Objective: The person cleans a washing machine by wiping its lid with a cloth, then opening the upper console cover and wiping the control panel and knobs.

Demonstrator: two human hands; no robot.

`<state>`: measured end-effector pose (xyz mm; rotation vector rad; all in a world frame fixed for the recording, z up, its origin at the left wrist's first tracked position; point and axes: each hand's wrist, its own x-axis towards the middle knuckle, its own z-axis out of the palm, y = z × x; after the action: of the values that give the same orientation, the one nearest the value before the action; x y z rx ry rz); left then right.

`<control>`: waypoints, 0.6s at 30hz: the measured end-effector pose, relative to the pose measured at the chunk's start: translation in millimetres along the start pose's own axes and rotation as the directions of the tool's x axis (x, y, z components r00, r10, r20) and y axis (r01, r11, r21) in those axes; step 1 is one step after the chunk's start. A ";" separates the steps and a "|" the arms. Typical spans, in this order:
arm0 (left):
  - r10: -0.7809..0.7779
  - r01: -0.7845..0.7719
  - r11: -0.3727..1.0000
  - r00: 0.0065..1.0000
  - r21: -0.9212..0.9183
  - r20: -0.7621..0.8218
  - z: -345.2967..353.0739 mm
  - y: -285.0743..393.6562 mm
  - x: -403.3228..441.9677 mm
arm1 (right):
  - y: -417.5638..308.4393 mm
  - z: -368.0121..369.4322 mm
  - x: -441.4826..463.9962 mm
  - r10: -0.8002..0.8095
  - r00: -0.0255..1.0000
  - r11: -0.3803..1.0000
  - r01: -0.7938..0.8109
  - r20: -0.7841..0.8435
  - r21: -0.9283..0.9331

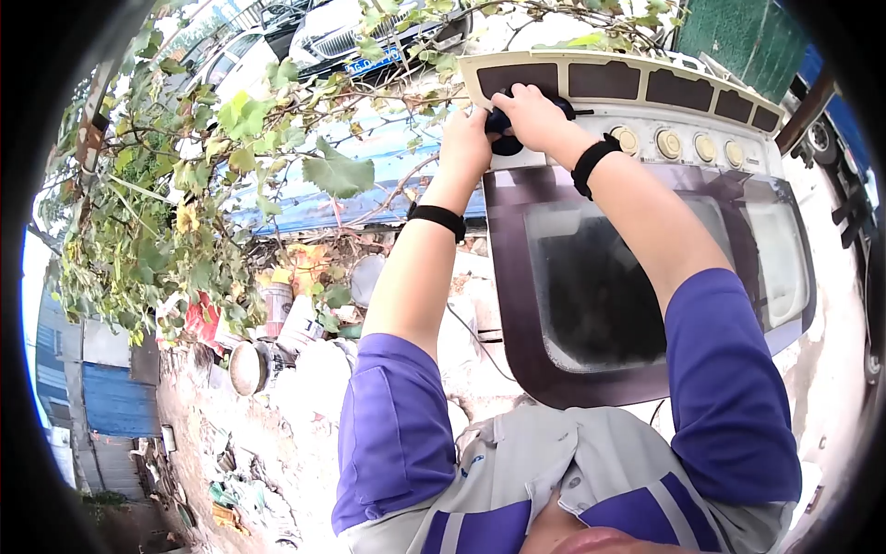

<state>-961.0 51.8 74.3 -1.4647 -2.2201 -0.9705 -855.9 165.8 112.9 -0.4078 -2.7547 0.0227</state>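
A twin-tub washing machine with a cream control panel and purple-brown lid frame stands before me. At the panel's left end, my right hand is closed over a dark blue-black object. A thin dark rod sticks out from it to the right; its kind is unclear. My left hand is closed against the object's left side, with its fingers mostly hidden. Several cream knobs sit to the right of my hands. Both wrists wear black bands.
Leafy vines hang at the left, close to my left arm. Below them are tins and a round pan on littered ground. A parked car stands behind, and a green panel rises at the back right.
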 end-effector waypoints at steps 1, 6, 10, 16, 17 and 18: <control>-0.047 0.046 0.999 0.998 0.012 0.046 -2.9 0.4 -5.0 | -3.4 1.2 -0.4 -0.024 1.000 1.000 0.024 0.002 -0.001; -0.138 0.138 0.990 0.959 0.017 0.247 -27.0 1.6 -28.4 | -12.0 7.0 -18.1 -0.165 0.985 0.986 0.162 0.058 0.042; -0.099 0.079 0.994 0.927 0.069 0.361 -31.9 -2.1 -34.0 | -20.3 5.1 -44.3 -0.200 0.974 0.971 0.183 0.106 0.155; -0.162 0.084 0.978 0.880 0.189 0.446 -21.2 24.9 -18.4 | 15.0 6.0 -52.6 -0.129 0.991 0.958 0.117 -0.029 -0.262; -0.199 0.118 0.975 0.844 0.189 0.499 -21.7 25.4 -12.8 | 13.8 9.4 -45.9 -0.084 0.996 0.966 0.090 0.037 -0.242; -0.236 0.157 0.970 0.803 0.188 0.548 -24.4 23.1 -7.5 | 9.6 4.5 -39.9 -0.042 0.993 0.972 0.065 0.107 -0.226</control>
<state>-939.7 35.7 95.9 -1.6409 -2.8410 -0.4428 -819.0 163.8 94.4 -0.4015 -2.8774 -0.2990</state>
